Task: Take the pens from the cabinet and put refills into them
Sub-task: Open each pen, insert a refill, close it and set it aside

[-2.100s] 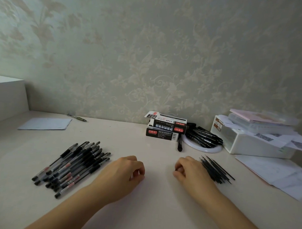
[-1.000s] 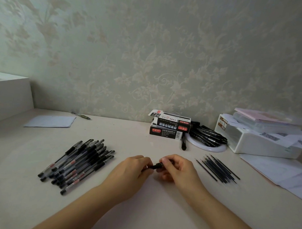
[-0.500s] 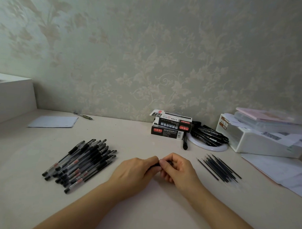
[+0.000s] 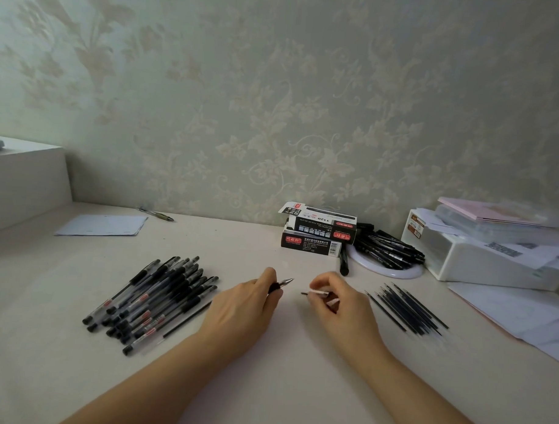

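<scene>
My left hand pinches a pen by its black grip, and the metal tip points right. My right hand pinches a thin pale piece with a dark end; I cannot tell whether it is a cap or a refill. A small gap separates the two parts above the desk. A pile of several capped black pens lies left of my left hand. Several loose dark refills lie right of my right hand.
Two stacked pen boxes stand by the wall beside a white plate heaped with black pens. A white storage box and papers fill the right side. At the left are a sheet, a lone pen and a white cabinet ledge.
Both hands first lay apart on the desk. They then met on a black pen at the middle. Now they have drawn apart, each with one part of it.
</scene>
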### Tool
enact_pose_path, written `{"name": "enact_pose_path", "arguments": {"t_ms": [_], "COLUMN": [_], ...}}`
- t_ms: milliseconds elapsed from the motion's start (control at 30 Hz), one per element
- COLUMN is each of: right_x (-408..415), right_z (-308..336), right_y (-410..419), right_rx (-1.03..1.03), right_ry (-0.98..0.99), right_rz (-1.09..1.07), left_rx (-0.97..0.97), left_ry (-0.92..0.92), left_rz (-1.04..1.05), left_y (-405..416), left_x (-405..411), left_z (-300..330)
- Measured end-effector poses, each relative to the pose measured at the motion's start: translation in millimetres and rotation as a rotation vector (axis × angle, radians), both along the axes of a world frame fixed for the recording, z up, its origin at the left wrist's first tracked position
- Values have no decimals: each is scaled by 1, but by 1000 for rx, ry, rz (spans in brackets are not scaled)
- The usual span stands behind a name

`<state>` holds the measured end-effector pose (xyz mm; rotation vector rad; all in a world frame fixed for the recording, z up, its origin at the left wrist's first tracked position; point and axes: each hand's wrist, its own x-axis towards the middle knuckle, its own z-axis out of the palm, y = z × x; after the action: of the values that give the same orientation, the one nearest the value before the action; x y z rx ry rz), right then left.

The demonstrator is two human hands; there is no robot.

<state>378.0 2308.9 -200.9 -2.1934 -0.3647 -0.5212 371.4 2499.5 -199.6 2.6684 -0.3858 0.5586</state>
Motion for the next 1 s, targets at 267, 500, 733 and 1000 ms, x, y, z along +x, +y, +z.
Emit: {"name": "enact_pose_path", "arguments": {"t_ms": [267, 500, 733, 1000], "right_x": [4, 1, 1, 0], "right_z": [-7, -1, 6, 5], "right_y": [4, 6, 1, 1], "right_rx": [-285, -162, 161, 190], "right_ry": [-54, -66, 144, 174], "right_rz": [37, 54, 191, 234], "left_rx": [45, -4, -82, -47], "left_ry": [-8, 21, 62, 39], "left_rz": [-55, -146, -264, -225], "left_y": [2, 0, 0, 0], "left_x": [-2, 0, 3, 2], "left_z": [1, 0, -2, -5]}}
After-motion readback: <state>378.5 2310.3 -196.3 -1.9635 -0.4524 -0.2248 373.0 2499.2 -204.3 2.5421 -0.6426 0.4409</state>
